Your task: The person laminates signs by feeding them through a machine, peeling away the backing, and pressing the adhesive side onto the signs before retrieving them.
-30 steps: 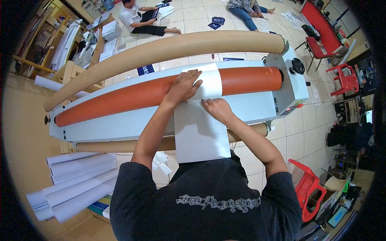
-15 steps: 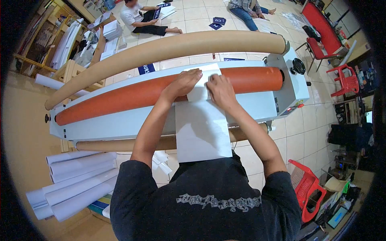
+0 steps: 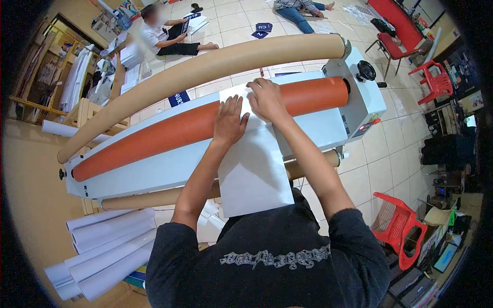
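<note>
At far left stands a shelf (image 3: pixel 31 106); below it, in the lower left, is a stack of white rolls (image 3: pixel 113 251), near the end of the lower tube (image 3: pixel 149 199). A black knob (image 3: pixel 62 174) sits on the left end of the machine (image 3: pixel 154 167). Above it the upper tube (image 3: pixel 205 62) arches past the red roller (image 3: pixel 154 136), hiding part of the floor behind. A navy sign (image 3: pixel 179 98) lies on the floor beyond, and farther back sits a person (image 3: pixel 177 49).

The left hand (image 3: pixel 230 121) lies palm down over the roller, fingers straight and close together, thumb apart, covering the left edge of the white strip (image 3: pixel 246 106). The strip lies across the roller between the hands. A white sheet (image 3: pixel 254 172) hangs from there toward the black shirt (image 3: pixel 272 236); whether both are one piece I cannot tell. The right hand (image 3: pixel 266 100) rests on the strip's right side, fingers bent; whether they pinch it I cannot tell. Both forearms cross in front of the machine and the lower tube.

Farther right come navy cards (image 3: pixel 263 27), a handwheel (image 3: pixel 366 71), a lower red chair (image 3: pixel 400 226) and an upper red chair (image 3: pixel 434 78).
</note>
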A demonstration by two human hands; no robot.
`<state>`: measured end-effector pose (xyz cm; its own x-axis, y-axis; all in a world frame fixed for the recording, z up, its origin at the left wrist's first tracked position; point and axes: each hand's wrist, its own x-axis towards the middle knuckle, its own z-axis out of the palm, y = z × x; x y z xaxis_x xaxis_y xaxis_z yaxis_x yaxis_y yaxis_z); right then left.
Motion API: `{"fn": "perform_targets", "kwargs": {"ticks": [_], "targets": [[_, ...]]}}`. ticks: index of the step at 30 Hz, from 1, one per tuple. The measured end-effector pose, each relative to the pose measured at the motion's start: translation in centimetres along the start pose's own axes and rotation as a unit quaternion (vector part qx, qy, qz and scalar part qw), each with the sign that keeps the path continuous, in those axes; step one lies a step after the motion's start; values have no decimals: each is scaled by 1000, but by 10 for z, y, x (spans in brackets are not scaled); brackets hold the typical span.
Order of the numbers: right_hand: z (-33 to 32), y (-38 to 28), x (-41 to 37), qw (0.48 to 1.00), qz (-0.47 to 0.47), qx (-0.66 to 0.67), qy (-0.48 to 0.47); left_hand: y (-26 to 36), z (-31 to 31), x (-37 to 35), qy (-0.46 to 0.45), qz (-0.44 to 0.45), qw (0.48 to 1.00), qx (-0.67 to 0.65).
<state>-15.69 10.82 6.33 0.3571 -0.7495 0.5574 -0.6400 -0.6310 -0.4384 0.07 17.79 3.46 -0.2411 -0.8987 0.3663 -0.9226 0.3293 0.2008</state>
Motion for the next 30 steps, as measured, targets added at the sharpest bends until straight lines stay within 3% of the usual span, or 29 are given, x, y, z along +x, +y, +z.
{"fn": "perform_targets", "kwargs": {"ticks": [2, 6, 8, 9, 11, 12, 20, 23, 25, 30], "targets": [[-29, -14, -26, 996, 71, 15, 59, -2, 5, -2, -7, -10, 1000, 24], [-53, -29, -133, 960, 274, 46, 33, -5, -2, -2, -49, -28, 998, 31], [-57, -38, -176, 915, 377, 107, -100, -3, -4, -2, -58, -27, 997, 31], [-45, -36, -199, 912, 382, 107, -99, -4, -4, -2, -62, -33, 997, 38], [-22, -29, -234, 802, 426, 406, -103, -2, -7, -2, -68, -33, 996, 43], [-49, -50, -209, 736, 512, 418, -146, 0, -11, -2, -55, -43, 997, 24], [-11, -31, -250, 709, 507, 483, -87, -1, -19, -4, -6, -77, 997, 2], [2, -20, -260, 745, 482, 451, -97, -4, -21, -4, -24, -69, 997, -10], [15, -13, -274, 833, 421, 349, -82, -4, -21, -1, -43, -49, 998, -11], [-14, -33, -267, 791, 495, 348, -86, -3, -13, -5, -67, -36, 997, 31]]}}
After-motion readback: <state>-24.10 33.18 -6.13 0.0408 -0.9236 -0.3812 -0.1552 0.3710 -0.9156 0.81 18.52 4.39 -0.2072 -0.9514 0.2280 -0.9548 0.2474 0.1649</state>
